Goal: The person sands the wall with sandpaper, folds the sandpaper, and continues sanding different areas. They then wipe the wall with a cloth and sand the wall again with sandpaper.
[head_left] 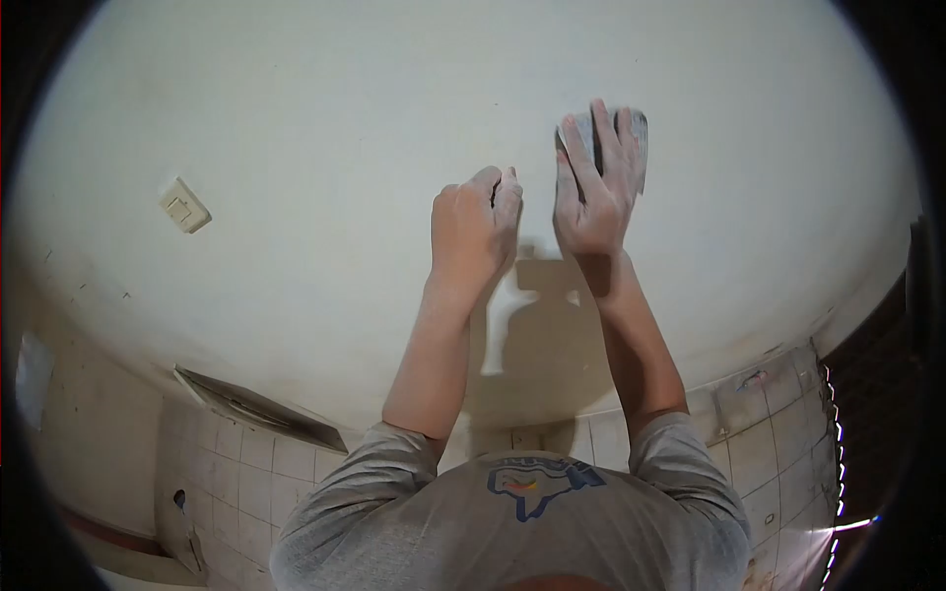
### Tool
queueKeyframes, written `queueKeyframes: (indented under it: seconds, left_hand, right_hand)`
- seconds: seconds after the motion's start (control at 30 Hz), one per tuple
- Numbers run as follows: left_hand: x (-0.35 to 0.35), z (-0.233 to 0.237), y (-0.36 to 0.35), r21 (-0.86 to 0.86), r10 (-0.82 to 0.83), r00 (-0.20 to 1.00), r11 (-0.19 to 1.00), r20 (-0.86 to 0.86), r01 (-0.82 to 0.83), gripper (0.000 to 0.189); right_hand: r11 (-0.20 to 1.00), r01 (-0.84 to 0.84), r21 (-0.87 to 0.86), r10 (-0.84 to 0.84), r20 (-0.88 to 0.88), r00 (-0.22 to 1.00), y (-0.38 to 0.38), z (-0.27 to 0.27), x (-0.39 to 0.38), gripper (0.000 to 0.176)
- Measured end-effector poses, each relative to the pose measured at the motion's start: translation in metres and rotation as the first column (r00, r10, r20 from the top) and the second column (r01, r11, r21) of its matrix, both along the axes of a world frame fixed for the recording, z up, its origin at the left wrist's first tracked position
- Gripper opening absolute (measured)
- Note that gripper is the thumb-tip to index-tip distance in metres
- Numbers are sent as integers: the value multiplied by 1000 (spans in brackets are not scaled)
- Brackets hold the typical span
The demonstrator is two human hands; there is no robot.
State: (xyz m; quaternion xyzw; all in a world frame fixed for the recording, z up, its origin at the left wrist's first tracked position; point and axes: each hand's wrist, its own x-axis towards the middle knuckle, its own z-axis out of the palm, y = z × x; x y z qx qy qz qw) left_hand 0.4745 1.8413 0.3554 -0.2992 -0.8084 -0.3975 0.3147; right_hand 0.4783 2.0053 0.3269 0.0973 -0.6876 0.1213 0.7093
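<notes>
My right hand (597, 192) lies flat against the pale wall (365, 118) with its fingers spread. Under the palm and fingers it presses a piece of sandpaper (639, 128), grey and dusty, whose edges show at the top and right. To the left, my left hand (475, 219) is closed, its fingers curled and thumb up near the fingertips. Whether anything is inside that fist is hidden. Whitish dust covers the fingers of both hands. My shadow falls on the wall between and below the forearms.
A light switch (184, 205) is set in the wall at the left. Lower left, a dark rectangular panel or recess (261, 407) sits above wall tiles (258, 448). More tiles (754, 433) run along the lower right, beside a dark area with bright light along its edge.
</notes>
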Motion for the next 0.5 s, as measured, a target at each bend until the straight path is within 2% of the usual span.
queueKeyframes:
  seconds: [0.07, 0.17, 0.27, 0.3, 0.4, 0.5]
  left_hand:
    - [4, 0, 1, 63, -63, 997, 996, 34, 61, 46]
    - [-1, -13, -13, 170, -225, 968, 964, 108, 205, 47]
    - [-10, -34, -45, 480, -397, 909, 827, 131, 292, 44]
    - [-10, -35, -53, 529, -412, 901, 799, 133, 287, 43]
    - [-6, -42, -72, 642, -452, 880, 720, 148, 262, 40]
    - [-10, -46, -83, 667, -495, 861, 681, 115, 302, 41]
  right_hand:
    - [1000, 2, -6, -2, 49, 999, -8, 5, -5, 47]
    - [996, -89, -19, 91, 193, 977, -26, -17, -9, 52]
    - [997, -81, -1, 78, 287, 955, -48, -70, -10, 50]
    - [998, -62, 10, 56, 321, 945, -51, -87, -12, 50]
    - [997, -64, 51, 45, 310, 950, -51, -134, -14, 48]
    - [992, -111, -65, 117, 90, 989, -40, -120, -19, 47]
